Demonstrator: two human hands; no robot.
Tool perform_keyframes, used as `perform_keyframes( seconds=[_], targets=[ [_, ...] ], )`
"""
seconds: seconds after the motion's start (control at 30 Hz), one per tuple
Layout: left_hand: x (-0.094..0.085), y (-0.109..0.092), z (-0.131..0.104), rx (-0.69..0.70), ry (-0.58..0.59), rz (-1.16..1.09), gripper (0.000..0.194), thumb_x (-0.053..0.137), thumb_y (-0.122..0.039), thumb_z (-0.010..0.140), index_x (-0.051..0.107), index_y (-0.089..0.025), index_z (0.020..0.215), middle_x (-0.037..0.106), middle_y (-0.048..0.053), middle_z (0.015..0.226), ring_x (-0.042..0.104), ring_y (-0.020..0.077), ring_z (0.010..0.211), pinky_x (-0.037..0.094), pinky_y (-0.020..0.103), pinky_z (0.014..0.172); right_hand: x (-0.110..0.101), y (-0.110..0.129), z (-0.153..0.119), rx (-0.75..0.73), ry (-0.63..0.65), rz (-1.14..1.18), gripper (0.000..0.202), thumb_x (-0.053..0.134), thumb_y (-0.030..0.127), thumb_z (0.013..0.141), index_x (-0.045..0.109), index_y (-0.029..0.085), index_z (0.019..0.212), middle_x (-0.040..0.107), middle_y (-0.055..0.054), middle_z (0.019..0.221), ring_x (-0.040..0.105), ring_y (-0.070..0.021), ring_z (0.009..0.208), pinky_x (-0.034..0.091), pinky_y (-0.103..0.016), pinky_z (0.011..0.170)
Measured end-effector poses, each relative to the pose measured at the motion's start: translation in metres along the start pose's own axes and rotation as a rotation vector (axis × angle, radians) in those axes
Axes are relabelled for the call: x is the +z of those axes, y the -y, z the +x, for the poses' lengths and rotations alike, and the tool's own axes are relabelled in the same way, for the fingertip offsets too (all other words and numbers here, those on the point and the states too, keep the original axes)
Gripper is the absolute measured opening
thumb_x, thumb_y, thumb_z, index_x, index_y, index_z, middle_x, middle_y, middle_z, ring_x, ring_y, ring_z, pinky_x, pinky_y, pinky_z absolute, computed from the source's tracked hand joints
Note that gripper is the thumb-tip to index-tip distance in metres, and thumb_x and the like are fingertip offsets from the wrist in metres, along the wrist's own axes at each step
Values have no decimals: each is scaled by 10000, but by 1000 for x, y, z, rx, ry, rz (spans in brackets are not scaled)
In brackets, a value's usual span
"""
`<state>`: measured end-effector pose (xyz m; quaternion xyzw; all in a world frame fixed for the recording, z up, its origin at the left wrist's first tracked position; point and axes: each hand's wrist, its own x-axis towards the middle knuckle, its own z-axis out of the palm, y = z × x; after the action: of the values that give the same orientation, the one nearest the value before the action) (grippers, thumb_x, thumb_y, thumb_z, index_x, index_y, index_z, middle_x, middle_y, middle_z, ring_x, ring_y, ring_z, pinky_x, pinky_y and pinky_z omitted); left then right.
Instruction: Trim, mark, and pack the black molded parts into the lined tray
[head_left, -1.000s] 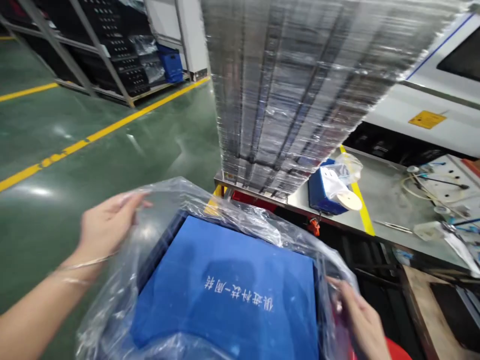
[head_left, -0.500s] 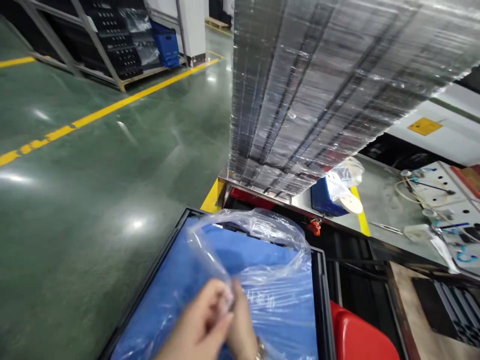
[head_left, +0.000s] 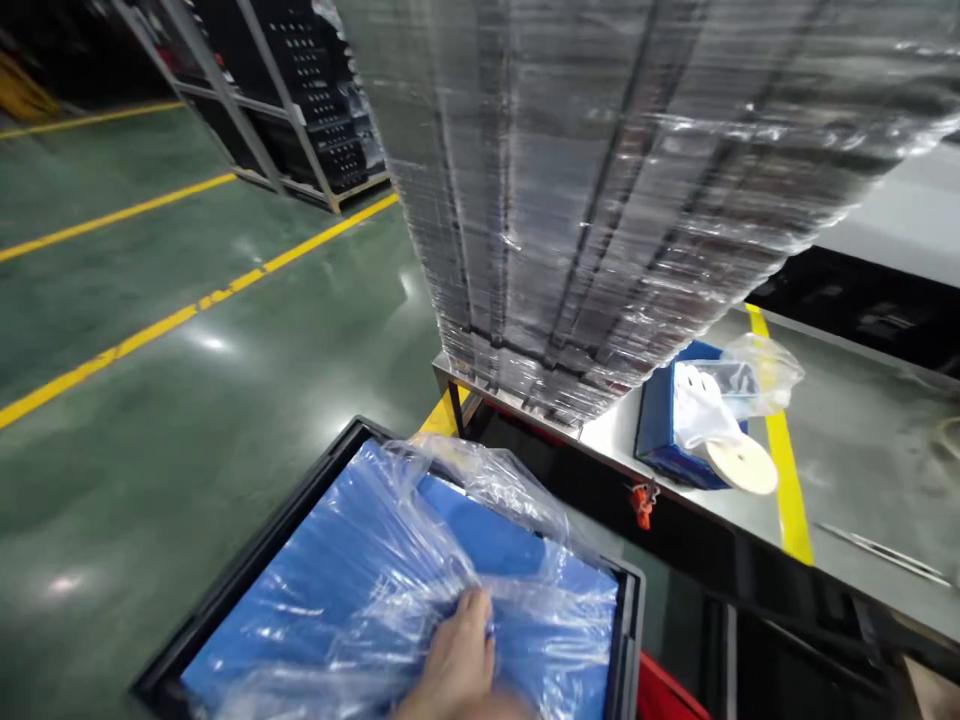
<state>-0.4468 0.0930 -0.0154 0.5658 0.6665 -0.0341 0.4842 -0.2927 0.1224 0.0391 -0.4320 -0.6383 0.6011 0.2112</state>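
A clear plastic bag (head_left: 390, 585) is drawn together in folds over blue sheet-like contents (head_left: 480, 520). These lie inside a black crate (head_left: 628, 620) at the bottom of the view. My left hand (head_left: 457, 650) is closed on the gathered plastic near the middle of the crate, fingertips pointing away from me. What seems to be my right hand (head_left: 499, 706) is a blurred patch at the lower edge, close by the left; its fingers do not show.
Beyond the crate, a tall film-wrapped stack (head_left: 570, 220) stands on a metal-edged bench (head_left: 607, 430). On the bench are a blue box (head_left: 660, 425), a white glove (head_left: 701, 405), a cream roll (head_left: 742, 465) and tweezers (head_left: 885, 552). A rack (head_left: 296, 120) stands at back left.
The view has swung left. The bag's open loop has collapsed and its folds are pulled in towards my left hand. My right hand has dropped towards the lower edge.
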Motion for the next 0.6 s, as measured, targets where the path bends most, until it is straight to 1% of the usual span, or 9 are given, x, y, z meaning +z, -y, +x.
perform_keyframes(
  seconds=[0.1,0.13,0.2,0.3,0.37,0.43,0.47,0.53,0.6],
  targets=[
    [16,-10,-3,-62,-99,-17,477,541,-136,846,519,-62,1317,567,203,1346,568,279,1253,415,353,1082,-50,-1,42,56,-389,-146,436,612,526,927,650,170,1176,660,-123,1216,610,-286,1157,486,-525,1000],
    [22,-12,-4,-72,-132,-23,515,549,-152,838,504,-45,1340,564,211,1353,566,282,1258,416,354,1088,-62,3,67,52,-415,-166,475,687,554,844,691,156,1104,692,-141,1138,629,-309,1109,500,-519,974],
    [31,-12,-6,-82,-186,-37,595,549,-194,829,468,-13,1390,540,232,1402,541,281,1305,402,344,1113,-78,23,120,24,-356,-162,428,825,533,670,739,148,835,729,-100,827,690,-284,812,568,-449,769],
    [36,-8,-8,-106,-191,-47,830,553,-262,791,290,24,1524,413,260,1531,486,306,1375,386,353,1139,-102,74,161,-90,-282,-97,318,811,461,692,703,169,627,665,-19,580,627,-177,554,531,-316,589],
    [34,-8,-8,-118,-165,-24,923,548,-275,764,180,-15,1570,416,263,1527,568,346,1287,448,404,1080,-128,100,149,-182,-325,-49,284,733,458,785,740,182,715,705,-22,653,640,-164,595,518,-286,609],
    [28,-12,-9,-98,-149,11,923,530,-268,770,138,-77,1584,462,263,1488,627,369,1196,489,442,1019,-157,103,116,-239,-417,-9,312,678,490,852,748,192,909,723,-26,724,654,-170,635,526,-293,638],
    [26,-14,-8,-91,-152,26,906,528,-262,777,148,-108,1585,486,260,1466,632,376,1184,491,453,1009,-169,95,98,-254,-489,14,341,615,507,901,724,196,985,732,-38,779,674,-182,695,538,-308,678],
    [22,-19,-5,-97,-149,50,890,550,-250,781,172,-161,1582,528,253,1421,651,387,1142,498,472,991,-177,64,69,-302,-768,133,422,544,549,934,666,207,1150,745,-99,1047,700,-239,966,550,-395,855],
    [20,-22,-1,-128,-121,88,920,601,-236,770,165,-202,1579,545,244,1404,668,394,1099,508,493,972,-161,27,57,-254,-789,116,637,621,628,848,597,209,1326,611,-150,1393,586,-315,1266,455,-500,1055]
  ],
)
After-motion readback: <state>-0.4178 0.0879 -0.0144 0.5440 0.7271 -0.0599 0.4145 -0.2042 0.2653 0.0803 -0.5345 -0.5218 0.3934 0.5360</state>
